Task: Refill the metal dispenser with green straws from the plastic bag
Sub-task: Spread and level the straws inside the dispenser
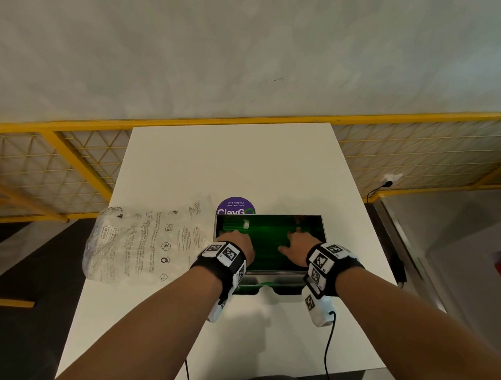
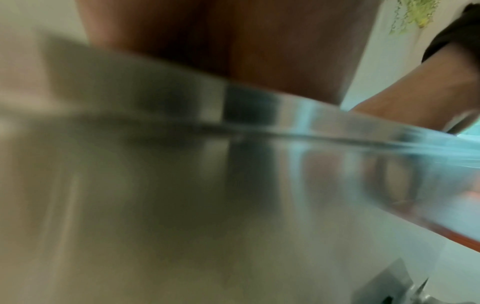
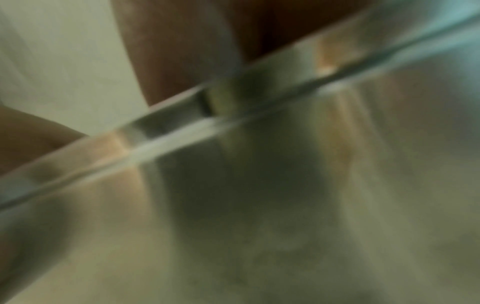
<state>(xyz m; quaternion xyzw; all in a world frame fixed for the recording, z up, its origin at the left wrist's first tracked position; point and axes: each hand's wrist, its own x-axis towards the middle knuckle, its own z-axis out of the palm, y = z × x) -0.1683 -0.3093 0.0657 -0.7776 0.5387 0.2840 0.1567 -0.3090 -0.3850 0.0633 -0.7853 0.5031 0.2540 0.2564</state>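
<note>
Green straws (image 1: 267, 239) fill the metal dispenser (image 1: 268, 272); emptied plastic bag (image 1: 143, 239) lies just left of it. Left hand (image 1: 237, 242) and right hand (image 1: 298, 243) rest flat, fingers spread, gripping nothing. Recommend levelling evenly, keeping straws parallel.

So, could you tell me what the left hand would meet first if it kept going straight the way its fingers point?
Probably the green straws under the left hand, then the metal dispenser's far wall. Depth is unclear from the head view.
</note>
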